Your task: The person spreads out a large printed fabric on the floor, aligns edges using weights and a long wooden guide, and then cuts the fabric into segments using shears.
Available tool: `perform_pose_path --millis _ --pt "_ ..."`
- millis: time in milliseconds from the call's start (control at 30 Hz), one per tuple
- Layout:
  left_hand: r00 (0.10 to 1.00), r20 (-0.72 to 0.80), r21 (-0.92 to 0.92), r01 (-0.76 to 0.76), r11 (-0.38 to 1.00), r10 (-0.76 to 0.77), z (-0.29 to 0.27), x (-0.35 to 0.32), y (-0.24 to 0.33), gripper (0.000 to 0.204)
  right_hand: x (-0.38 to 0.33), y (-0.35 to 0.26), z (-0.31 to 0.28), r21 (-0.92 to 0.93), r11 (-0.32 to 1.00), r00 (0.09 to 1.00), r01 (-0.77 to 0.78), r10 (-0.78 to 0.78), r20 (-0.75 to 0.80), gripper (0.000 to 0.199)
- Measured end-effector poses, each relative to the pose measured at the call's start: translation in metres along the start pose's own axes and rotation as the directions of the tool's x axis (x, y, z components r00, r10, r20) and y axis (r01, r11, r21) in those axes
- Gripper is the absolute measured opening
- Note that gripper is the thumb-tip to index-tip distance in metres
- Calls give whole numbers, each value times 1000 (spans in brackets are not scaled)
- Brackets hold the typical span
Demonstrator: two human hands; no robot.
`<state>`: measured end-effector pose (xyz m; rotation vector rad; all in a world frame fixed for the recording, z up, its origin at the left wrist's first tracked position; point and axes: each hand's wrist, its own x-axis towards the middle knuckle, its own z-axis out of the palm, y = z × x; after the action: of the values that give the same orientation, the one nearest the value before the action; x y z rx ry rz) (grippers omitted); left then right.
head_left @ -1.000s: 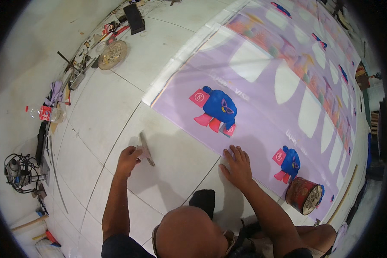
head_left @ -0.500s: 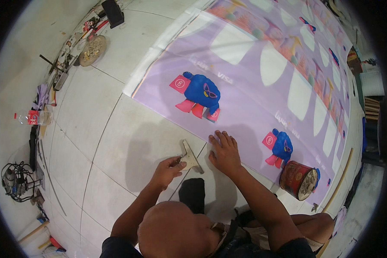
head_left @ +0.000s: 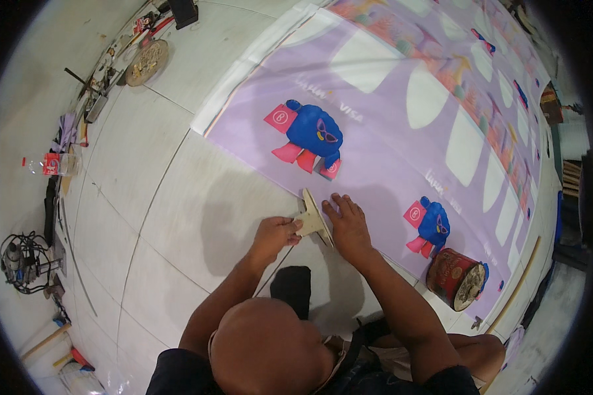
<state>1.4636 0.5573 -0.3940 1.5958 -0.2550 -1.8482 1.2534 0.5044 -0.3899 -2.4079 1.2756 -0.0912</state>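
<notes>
1. Pinching a cream T-shaped tool (head_left: 315, 220) of uncertain kind between thumb and fingers of the left hand (head_left: 277, 238) — gripping from the tool's 8 o'clock side.
2. Resting the right hand (head_left: 351, 227) at 3 o'clock from the tool, spreading the fingers slightly, laying the fingertips on a lilac printed sheet (head_left: 382, 168), grasping nothing.
3. Holding the tool's long side by the sheet's near edge, with contact impossible to tell.
4. Probably positioning the tool at that edge while steadying the sheet.
5. Probably calling next for squaring the long side to the edge and keeping the sheet flat — minding the fingertips just beside.
6. Showing, from the tool, a printed blue figure (head_left: 316, 131) at 12 o'clock, a red can (head_left: 445, 273) on the sheet at 4, and white floor tiles (head_left: 171, 227) at 9.
</notes>
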Motion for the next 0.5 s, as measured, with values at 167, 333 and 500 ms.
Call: perform_pose_path --millis 167,333,500 --pt "995 -41 93 -87 992 91 -19 24 19 43 2 7 -1 66 998 999 -2 -1 54 55" --pt "977 -128 91 -161 983 172 -38 33 44 43 4 8 -8 102 994 994 -41 30 107 68" --pt "950 -232 87 -194 977 209 -67 39 60 46 2 7 -5 61 997 997 -40 36 73 67"
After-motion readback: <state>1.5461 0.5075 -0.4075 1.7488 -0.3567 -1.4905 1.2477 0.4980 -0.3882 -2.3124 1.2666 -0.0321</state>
